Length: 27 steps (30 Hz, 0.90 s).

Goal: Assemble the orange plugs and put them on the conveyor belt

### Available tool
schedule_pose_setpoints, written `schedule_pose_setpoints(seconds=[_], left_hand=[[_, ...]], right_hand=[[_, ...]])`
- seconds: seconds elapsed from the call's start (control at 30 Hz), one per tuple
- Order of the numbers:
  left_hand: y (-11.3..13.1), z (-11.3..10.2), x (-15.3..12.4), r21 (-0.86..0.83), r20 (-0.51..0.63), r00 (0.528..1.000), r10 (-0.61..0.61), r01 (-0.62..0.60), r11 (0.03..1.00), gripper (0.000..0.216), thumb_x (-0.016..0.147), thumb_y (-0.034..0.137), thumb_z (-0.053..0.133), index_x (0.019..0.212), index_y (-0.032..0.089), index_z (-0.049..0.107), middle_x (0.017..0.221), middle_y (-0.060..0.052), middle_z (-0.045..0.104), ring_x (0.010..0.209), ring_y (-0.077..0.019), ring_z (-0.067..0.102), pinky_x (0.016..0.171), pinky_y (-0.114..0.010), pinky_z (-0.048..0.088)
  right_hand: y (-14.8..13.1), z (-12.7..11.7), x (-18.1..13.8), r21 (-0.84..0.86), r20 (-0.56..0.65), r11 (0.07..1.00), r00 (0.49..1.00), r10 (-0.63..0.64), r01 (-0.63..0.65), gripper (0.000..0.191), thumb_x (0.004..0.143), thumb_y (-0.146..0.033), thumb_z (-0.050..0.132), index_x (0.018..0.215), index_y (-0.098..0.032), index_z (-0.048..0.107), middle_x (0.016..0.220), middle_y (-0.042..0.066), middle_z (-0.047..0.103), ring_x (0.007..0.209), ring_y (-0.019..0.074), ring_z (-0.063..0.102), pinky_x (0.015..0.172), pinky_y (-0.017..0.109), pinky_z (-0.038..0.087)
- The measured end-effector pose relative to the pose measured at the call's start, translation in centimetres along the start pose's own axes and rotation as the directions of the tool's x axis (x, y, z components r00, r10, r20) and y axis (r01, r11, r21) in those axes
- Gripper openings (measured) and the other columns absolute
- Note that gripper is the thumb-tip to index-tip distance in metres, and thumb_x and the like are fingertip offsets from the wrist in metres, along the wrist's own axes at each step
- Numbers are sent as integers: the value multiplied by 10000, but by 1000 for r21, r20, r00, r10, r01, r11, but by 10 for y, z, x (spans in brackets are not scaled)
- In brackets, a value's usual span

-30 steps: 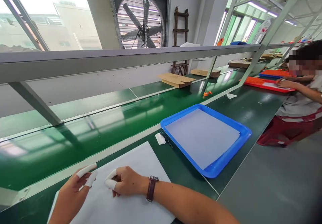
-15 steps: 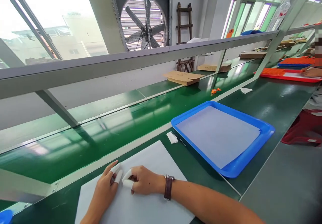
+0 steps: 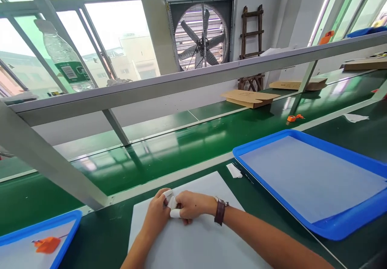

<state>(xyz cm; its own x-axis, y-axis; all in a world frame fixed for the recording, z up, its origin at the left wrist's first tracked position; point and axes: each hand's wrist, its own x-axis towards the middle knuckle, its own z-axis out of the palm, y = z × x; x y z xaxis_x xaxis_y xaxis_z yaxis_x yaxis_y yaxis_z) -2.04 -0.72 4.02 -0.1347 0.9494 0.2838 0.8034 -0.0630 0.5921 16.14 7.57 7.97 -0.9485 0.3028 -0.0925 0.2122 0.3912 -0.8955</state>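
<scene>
My left hand (image 3: 157, 210) and my right hand (image 3: 190, 206) meet over a large white sheet (image 3: 196, 241) on the green table. White finger cots cover the thumb and fingertips that show. The fingers of both hands are bent and pressed together, tips touching or nearly so. Between them shows a white patch (image 3: 172, 202), which may be only a finger cot; whether anything else is held is hidden. A brown-strapped watch (image 3: 221, 211) is on my right wrist.
A blue tray (image 3: 323, 230) lined with white paper lies to the right, beside a small white scrap (image 3: 234, 170). At lower left, another blue tray (image 3: 71, 236) holds an orange piece (image 3: 46, 245). A metal rail (image 3: 181, 81) crosses ahead, with a plastic bottle (image 3: 68, 61) above it.
My view has swung left, bringing the left tray and bottle into sight. My hands, slightly apart before, have come together at the fingertips.
</scene>
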Motion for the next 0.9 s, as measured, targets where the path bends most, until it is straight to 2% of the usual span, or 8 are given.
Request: schedule_pose_setpoints(seconds=[0.13,0.27,0.4,0.57,0.63,0.73,0.83,0.9], left_hand=[[-4,-4,2,-126,24,999,-41,43,991,385,725,68,544,1014,235,736,1159,-66,676,750,-172,632,679,-302,493],[-3,0,20,-88,43,995,-91,95,992,284,694,62,570,884,190,738,1000,-54,675,615,-124,534,601,-266,431],[-1,11,34,-36,-15,994,-108,108,994,241,708,51,562,825,179,729,937,-52,663,633,-121,537,611,-254,406],[0,16,26,-314,-151,988,-37,-13,949,153,779,93,595,823,192,702,950,-54,661,684,-126,567,590,-223,421],[1,14,24,-523,-165,979,-123,19,852,64,841,228,642,810,178,668,839,-49,657,595,-111,548,507,-204,389],[5,12,26,-806,47,964,-262,192,560,320,857,436,660,708,161,595,523,3,565,351,-58,372,361,-182,234],[6,13,28,-902,278,925,-257,344,261,440,834,533,648,624,156,568,378,32,462,256,-31,210,298,-180,126],[4,13,29,-911,348,914,-208,382,153,465,816,531,666,569,152,559,361,31,446,234,-28,211,282,-177,120]], right_hand=[[4,4,12,310,-66,949,997,-31,50,217,828,-246,559,624,-175,576,508,-42,593,421,98,562,451,193,464],[17,5,21,551,-92,832,996,-3,53,256,823,-364,664,697,-144,628,539,-17,624,454,118,609,460,210,498],[30,3,27,677,-119,732,993,5,77,312,805,-418,718,722,-125,645,622,14,660,466,128,630,456,229,517],[41,4,31,725,-111,684,994,0,81,300,822,-394,710,737,-111,661,631,29,662,487,134,638,466,223,498],[44,5,32,727,-97,683,995,8,66,355,851,-438,677,722,-107,658,580,32,646,488,144,640,473,226,486],[47,8,34,768,-122,636,992,32,74,473,885,-550,609,729,-107,659,615,48,651,495,150,632,484,254,493],[45,8,36,814,-189,566,981,41,133,507,886,-588,607,766,-101,677,669,57,656,528,147,619,511,268,491],[42,8,35,807,-262,555,965,32,201,470,895,-548,631,799,-93,703,738,78,682,632,157,640,605,284,513]])
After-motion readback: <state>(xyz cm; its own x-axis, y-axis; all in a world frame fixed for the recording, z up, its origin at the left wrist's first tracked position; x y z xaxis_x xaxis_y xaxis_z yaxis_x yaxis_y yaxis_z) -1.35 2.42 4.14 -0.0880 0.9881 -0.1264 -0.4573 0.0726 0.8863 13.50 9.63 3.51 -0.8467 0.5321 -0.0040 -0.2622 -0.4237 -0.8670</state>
